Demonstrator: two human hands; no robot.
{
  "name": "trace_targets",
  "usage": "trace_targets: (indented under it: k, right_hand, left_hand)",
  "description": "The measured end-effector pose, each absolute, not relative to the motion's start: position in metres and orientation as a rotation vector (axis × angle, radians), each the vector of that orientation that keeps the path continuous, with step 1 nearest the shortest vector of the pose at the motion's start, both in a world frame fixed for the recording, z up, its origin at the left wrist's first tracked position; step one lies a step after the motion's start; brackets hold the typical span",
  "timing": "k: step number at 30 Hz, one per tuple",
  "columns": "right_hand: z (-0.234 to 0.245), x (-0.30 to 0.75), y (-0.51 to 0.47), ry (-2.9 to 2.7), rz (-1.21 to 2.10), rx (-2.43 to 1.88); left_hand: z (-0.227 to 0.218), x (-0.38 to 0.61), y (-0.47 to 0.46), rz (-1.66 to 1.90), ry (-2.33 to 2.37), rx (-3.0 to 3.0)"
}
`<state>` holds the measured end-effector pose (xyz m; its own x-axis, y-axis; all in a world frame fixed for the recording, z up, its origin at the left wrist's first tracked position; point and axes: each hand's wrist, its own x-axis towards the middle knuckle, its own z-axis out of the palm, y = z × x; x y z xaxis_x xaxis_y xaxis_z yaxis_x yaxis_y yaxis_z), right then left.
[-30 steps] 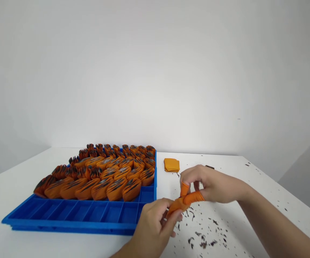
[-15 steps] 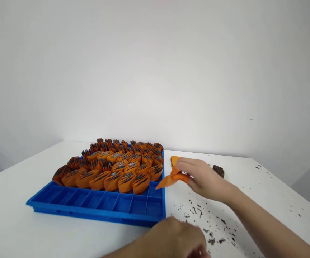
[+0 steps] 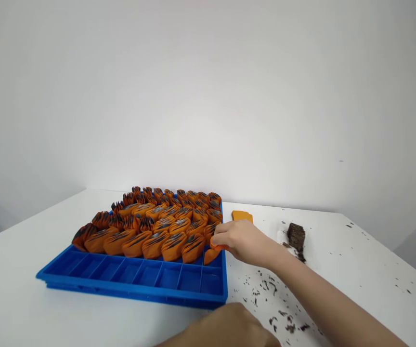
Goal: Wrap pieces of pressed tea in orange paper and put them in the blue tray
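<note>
A blue tray divided into compartments stands on the table, its rear rows filled with bundles of thin orange folded pieces with dark edges. My right hand is closed around a folded orange piece, cloth-like or papery, at the tray's right edge. The piece's pointed end hangs in the compartment right of the nearest filled row. My left hand is low in view, in front of the tray's near right corner. Its fingers are hidden below the frame's edge.
A flat orange stack lies behind my right hand. Farther right sits a dark brown block of shreds, with loose bits beside it. Dark crumbs are scattered over the white table. A white wall rises behind.
My right hand has moved left with the orange piece, from beside the tray to over its right edge. My left hand has sunk slightly, and the brown block shows more fully.
</note>
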<state>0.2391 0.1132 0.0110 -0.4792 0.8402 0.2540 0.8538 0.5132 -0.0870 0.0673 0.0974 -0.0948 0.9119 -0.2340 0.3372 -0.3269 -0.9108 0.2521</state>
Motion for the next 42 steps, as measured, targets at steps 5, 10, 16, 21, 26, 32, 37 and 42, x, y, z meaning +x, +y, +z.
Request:
trace_targets:
  k: [5,10,16,21,26,32,37,42]
  right_hand:
    - [-0.001,0.232,0.118,-2.476,-0.13,-1.474]
    - [0.002,0.246,0.118,-2.293,0.05,-1.458]
    - [0.017,0.299,0.119,-1.942,-0.056,-2.034]
    - [-0.003,0.329,0.124,-1.905,-0.126,-2.313]
    - [-0.025,0.326,0.135,-2.041,-0.078,-2.431]
    - [-0.029,0.327,0.143,-2.07,-0.013,-2.561]
    - [-0.018,0.328,0.135,-2.118,0.08,-2.559]
    - [-0.004,0.323,0.122,-2.212,0.082,-2.44]
  left_hand:
    - [-0.1,0.073,0.104,0.424,-0.576,2.868]
    - [-0.102,0.073,0.106,0.513,-0.611,2.911]
    - [-0.099,0.074,0.105,0.538,-0.636,2.915]
    - [-0.102,0.076,0.106,0.548,-0.639,2.907]
    - [-0.107,0.076,0.107,0.62,-0.655,2.874]
    - [-0.109,0.076,0.108,0.636,-0.641,2.827]
    - [-0.105,0.075,0.108,0.597,-0.628,2.826]
    - [-0.102,0.073,0.109,0.496,-0.592,2.796]
